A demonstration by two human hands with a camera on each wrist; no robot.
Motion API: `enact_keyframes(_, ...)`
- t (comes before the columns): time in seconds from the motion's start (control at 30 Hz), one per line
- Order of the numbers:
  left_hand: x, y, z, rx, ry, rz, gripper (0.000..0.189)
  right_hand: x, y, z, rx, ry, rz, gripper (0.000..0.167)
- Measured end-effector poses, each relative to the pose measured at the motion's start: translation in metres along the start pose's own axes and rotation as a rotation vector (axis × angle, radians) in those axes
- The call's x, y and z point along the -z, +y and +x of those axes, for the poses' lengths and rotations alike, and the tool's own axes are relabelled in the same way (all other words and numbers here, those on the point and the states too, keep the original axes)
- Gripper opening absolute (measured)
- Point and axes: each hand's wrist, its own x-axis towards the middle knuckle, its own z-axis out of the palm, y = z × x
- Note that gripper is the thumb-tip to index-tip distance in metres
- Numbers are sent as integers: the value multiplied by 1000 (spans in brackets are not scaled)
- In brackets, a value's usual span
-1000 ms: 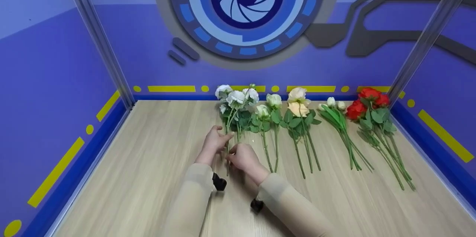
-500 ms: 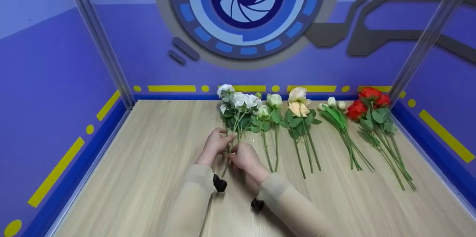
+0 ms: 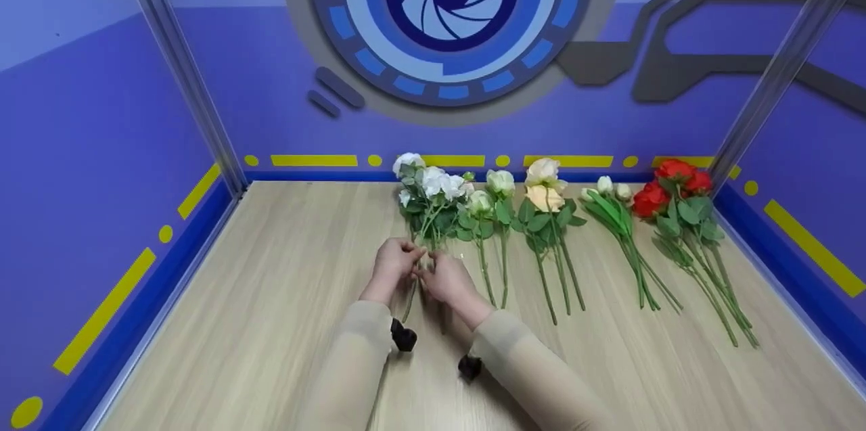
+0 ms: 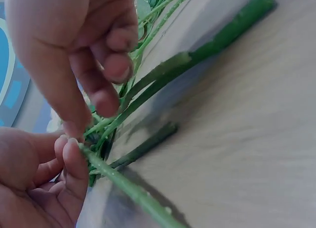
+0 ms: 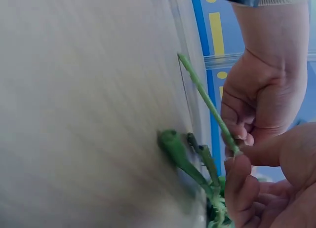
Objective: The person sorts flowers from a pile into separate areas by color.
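White ruffled flowers (image 3: 440, 183) with grey-green leaves lie in a loose bunch near the back wall, stems toward the person. My left hand (image 3: 392, 264) pinches a green flower stem (image 4: 129, 188) from the bunch between thumb and fingertips. Just to its right, my right hand (image 3: 449, 279) pinches the same stem with thumb and forefinger, as the right wrist view shows. The fingertips of both hands meet there. Below the grip, the free end of the stem slants down to the left. Thicker cut stems (image 5: 174, 145) lie below the hands on the table.
To the right lie pale green roses (image 3: 500, 183), peach roses (image 3: 543, 199), white tulips (image 3: 604, 185) and red roses (image 3: 651, 199), all stems forward. The wooden table (image 3: 270, 296) ends at a blue back wall (image 3: 230, 93) and side walls.
The hands have drawn closer together, the left one slightly nearer the person. Some white blooms have tipped right, and the held stem's lower end has swung a little left.
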Motion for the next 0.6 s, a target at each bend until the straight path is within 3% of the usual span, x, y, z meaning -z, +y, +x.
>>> enact_keyframes(0.3,-2,-4,-1,16,61,31,31,-6,1,-1,-82,-125,157,48)
enact_keyframes(0.47,-6,-3,-2,48,37,34,24,-3,3,-2,-100,-111,212,52)
enact_keyframes(0.6,-5,3,-4,16,34,66,20,1,4,-1,-78,-95,197,53)
